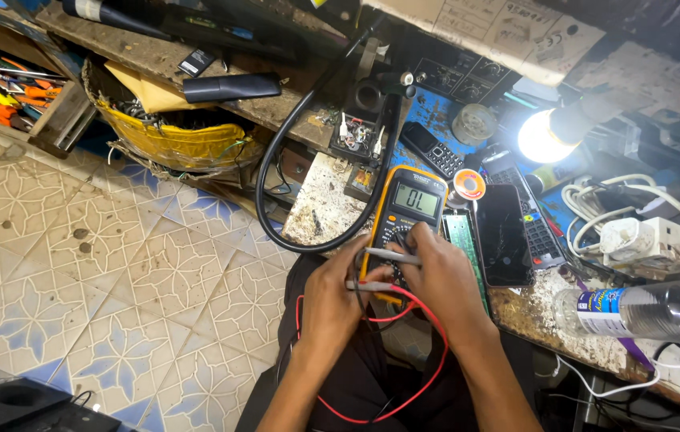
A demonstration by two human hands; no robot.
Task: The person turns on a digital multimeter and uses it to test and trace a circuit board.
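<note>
Showing a lit grey display, yellow multimeter w/ black face.

Open room is found in the left half of the frame, where the tiled floor lies bare. Right of centre the bench is crowded: the yellow multimeter is flanked on its right by a green circuit board, a dark smartphone and a remote control, set just beside one another. A black hose is looped across the upper centre. Passage at the lower centre is crossed by the red lead. The right edge is blocked by a plastic bottle, white cables and a lit lamp
</note>
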